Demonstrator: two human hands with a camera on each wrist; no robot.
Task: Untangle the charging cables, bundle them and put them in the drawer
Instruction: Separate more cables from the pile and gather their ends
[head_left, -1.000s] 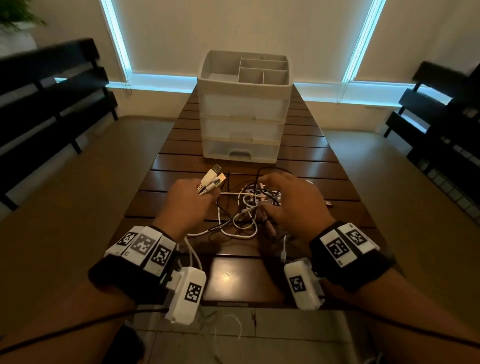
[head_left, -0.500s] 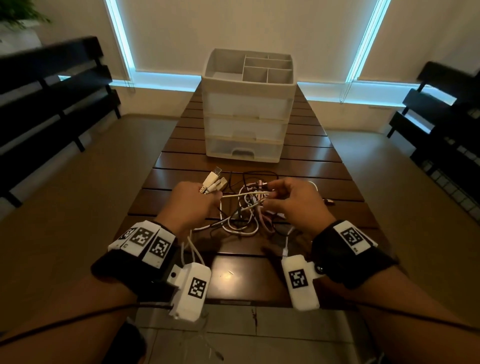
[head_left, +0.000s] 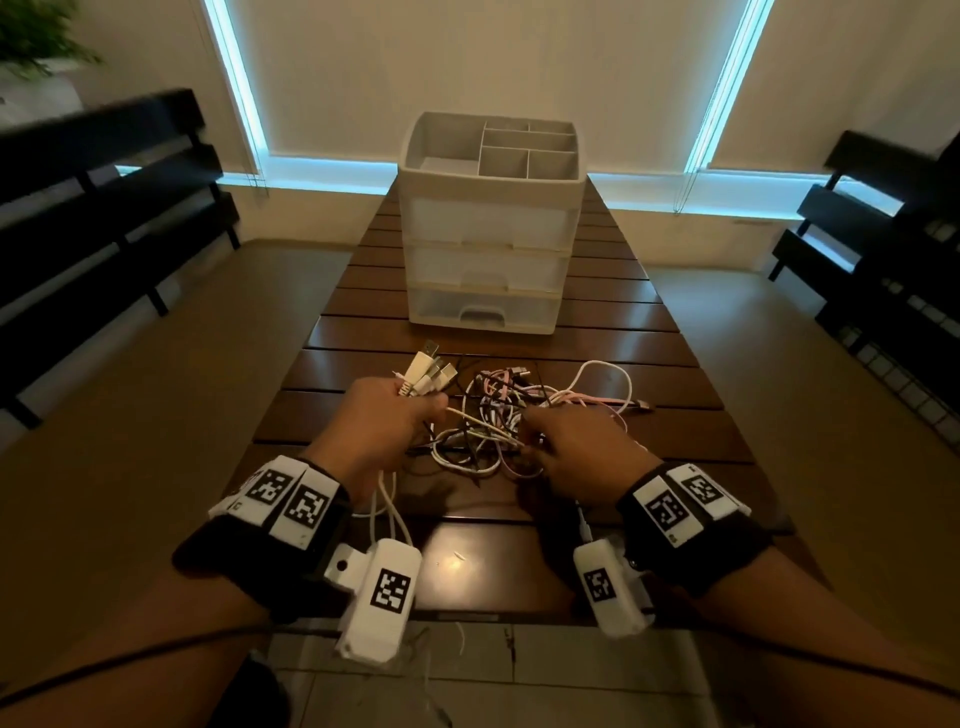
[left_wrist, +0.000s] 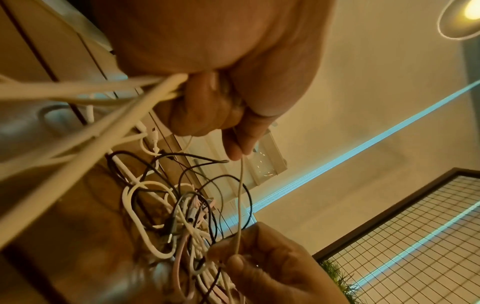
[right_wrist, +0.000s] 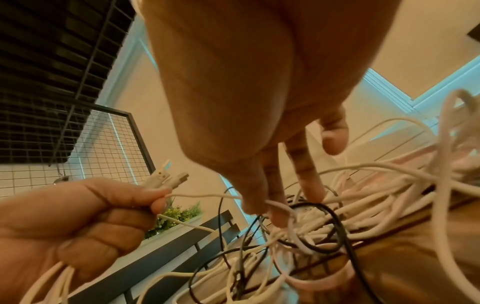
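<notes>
A tangle of white, pink and black charging cables (head_left: 493, 415) lies on the dark slatted table (head_left: 649, 332). My left hand (head_left: 384, 421) grips a bunch of white cables, their USB plugs (head_left: 428, 371) sticking up out of the fist (right_wrist: 85, 207). A thin white cable (left_wrist: 240, 197) runs taut from that fist to my right hand (head_left: 566, 447), which pinches it between thumb and fingertips (right_wrist: 255, 202) at the tangle's near right edge. The white drawer unit (head_left: 488, 228) stands beyond the cables, all three drawers closed.
Black slatted benches stand at the left (head_left: 104, 208) and right (head_left: 883, 249). A potted plant (head_left: 36, 47) is at the far left. Loose white cables hang over the table's near edge below my left wrist (head_left: 387, 509).
My right hand has come back toward me from the tangle's far side to its near right edge, now pinching the thin white cable. My left fist keeps its bunch of plugs.
</notes>
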